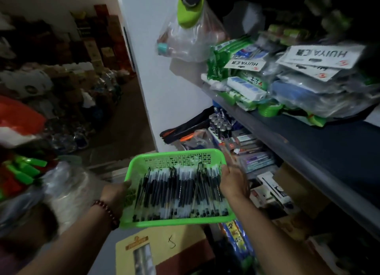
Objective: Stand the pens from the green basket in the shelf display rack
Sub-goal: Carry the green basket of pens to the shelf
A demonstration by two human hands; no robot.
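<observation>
- One grey shelf board [308, 143] runs along the right side. It carries a heap of wrapped goods, and more stock stands crowded below it.
- One yellow and brown cardboard box [164, 250] lies under the basket, at the bottom of the view, with a hand-drawn mark on its top.
- One green basket [176, 152], shallow with perforated walls, is held in the air between the two hands. It is in front of the lower shelf level and above the box.
- We read the word HUIYA on three white header cards [320, 55] among the packets on the shelf board. The packets beneath them are too blurred to count.
- Two hands hold the basket. The left hand [115, 192] clamps the left wall with its thumb along the rim and its other fingers hidden below. The right hand [234, 184] curls its fingers round the right rim.
- The pens [181, 192] lie flat in one dense layer on the basket floor, roughly parallel. There are several dozen, too closely packed for us to count exactly, with dark barrels and pale sections.
- One dark red bead bracelet [107, 211] circles the left wrist.
</observation>
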